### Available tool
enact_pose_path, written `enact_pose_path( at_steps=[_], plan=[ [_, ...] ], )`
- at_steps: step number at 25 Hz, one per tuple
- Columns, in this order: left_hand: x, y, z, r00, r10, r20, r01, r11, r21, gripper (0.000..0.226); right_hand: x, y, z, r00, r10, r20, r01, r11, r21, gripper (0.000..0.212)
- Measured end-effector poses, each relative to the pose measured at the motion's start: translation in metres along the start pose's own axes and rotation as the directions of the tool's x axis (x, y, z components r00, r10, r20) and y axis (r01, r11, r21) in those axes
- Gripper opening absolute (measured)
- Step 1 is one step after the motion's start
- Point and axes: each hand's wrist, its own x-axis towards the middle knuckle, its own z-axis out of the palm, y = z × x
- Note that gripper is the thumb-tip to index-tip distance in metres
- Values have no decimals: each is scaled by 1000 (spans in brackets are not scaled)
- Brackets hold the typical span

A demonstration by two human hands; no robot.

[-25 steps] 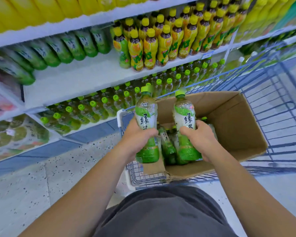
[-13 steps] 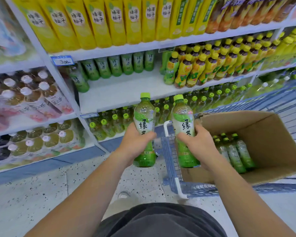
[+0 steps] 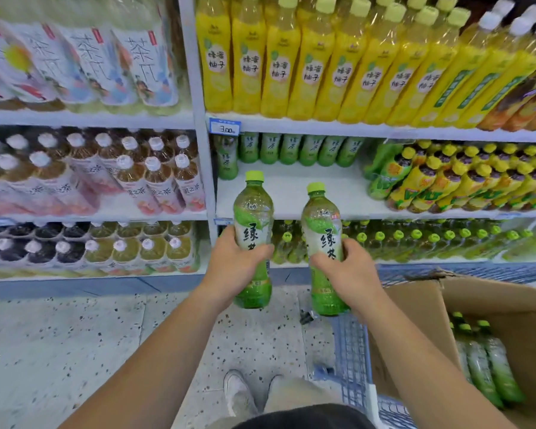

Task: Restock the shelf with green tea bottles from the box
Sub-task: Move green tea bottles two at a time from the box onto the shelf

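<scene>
Plainly, left hand [image 3: 232, 267] and right hand [image 3: 345, 274] had fingers [image 3: 259, 251] curled round two green tea bottles [image 3: 252, 218] mid-frame, and crowding both onto the shelf [image 3: 294, 193] could topple its back row [image 3: 310, 150].

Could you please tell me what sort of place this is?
Likely a supermarket drinks aisle: shelves packed with bottled drinks, a price tag on a shelf edge, and a wire cart carrying a cardboard box.

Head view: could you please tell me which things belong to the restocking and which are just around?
Job: left hand holding the left bottle; right hand holding the right bottle; cardboard box with spare bottles; shelf with a green tea row at its back.
Just around: yellow bottles above; white-capped bottles at left; blue cart; price tag.
</scene>
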Motion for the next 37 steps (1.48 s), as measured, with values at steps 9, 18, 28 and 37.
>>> enact_pose_path(
  at_steps=[9, 18, 28, 37],
  plan=[
    [111, -16, -2, 989, 107, -103, -96, 990, 104, 36, 105, -3, 49, 997, -71, 38, 73, 996, -46, 25],
    [214, -61, 46, 967, 194, -164, -146, 953, 266, 32, 239, 43, 70, 984, -157, 85, 164, 983, -79, 29],
    [287, -36, 53, 904, 368, -217, -282, 896, 342, 36, 309, 30, 86, 946, -322, 29, 324, 945, -54, 39],
    [319, -63, 54, 821, 503, -272, -465, 864, 192, 54, 323, 38, 121, 902, -416, -113, 425, 902, 77, 54]
  ],
)
